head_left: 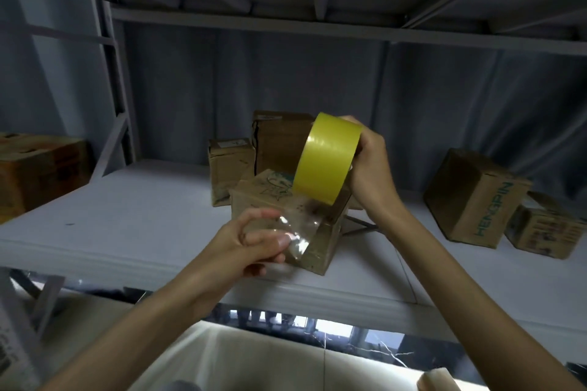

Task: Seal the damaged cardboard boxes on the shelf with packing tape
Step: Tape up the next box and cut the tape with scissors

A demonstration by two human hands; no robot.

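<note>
My right hand (370, 165) grips a yellow roll of packing tape (327, 159), held upright above a small cardboard box (317, 251) near the front edge of the shelf (127, 232). A clear strip of tape (295, 225) runs from the roll down to my left hand (254, 241), which pinches its free end just in front of the box's top. The box has a green drawing on its lid and sits at an angle.
Two taller boxes (279, 140) stand behind the front one. A box marked HENGPIN (476, 200) and a smaller box (546, 228) sit at the right. A darker box (38, 168) stands at the far left. Shelf uprights rise at the left.
</note>
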